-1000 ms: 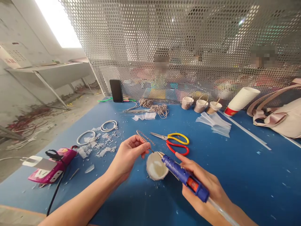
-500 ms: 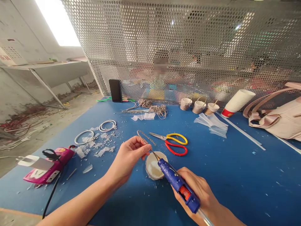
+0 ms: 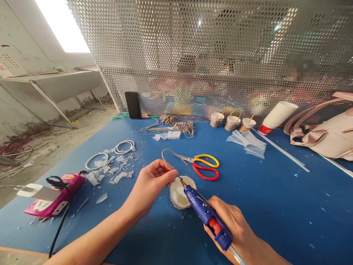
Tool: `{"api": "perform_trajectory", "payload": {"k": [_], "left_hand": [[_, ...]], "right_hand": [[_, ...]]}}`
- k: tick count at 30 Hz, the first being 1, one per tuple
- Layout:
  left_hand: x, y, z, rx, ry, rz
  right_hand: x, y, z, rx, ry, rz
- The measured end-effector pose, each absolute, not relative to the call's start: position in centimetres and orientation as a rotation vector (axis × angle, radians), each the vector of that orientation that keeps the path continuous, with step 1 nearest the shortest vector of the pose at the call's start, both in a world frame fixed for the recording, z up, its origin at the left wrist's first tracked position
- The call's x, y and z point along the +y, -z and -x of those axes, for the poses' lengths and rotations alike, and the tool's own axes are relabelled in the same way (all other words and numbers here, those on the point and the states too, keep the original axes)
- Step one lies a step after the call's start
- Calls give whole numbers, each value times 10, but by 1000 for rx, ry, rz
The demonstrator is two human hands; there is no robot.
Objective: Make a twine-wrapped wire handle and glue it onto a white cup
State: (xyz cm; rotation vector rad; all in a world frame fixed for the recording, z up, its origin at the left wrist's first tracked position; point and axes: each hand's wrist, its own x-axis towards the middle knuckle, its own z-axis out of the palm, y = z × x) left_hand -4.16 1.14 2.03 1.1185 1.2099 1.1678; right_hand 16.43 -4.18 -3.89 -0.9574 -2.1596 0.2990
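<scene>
My left hand pinches a thin braided cord, whose free part loops up beyond the fingers toward the scissors. In my right hand is a blue hot glue gun with a clear glue stick coming out of its back. The nozzle is at the cord's end, close to my left fingertips; whether they touch I cannot tell. Below the nozzle sits a round whitish cup-like piece with a rough rim, partly hidden by the gun. Scissors with one yellow and one red handle lie just beyond.
A pink power strip with a white plug is at left. White rings lie among plastic scraps. Farther back are a phone, cord bundles, small wrapped cups, stacked paper cups and a pink bag before a perforated metal screen.
The cord's loop has swung up and to the right, now reaching over the scissor blades. Both hands keep almost the same place, and the view has shifted slightly.
</scene>
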Motion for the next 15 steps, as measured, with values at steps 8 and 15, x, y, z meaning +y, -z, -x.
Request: {"api": "perform_trajectory", "payload": {"k": [8, 15], "left_hand": [[10, -20, 42, 1263, -1182, -1177], [10, -21, 42, 1255, -1170, -1171]], "right_hand": [[-42, 39, -166, -2168, -282, 955], [-43, 39, -166, -2161, -278, 945]]}}
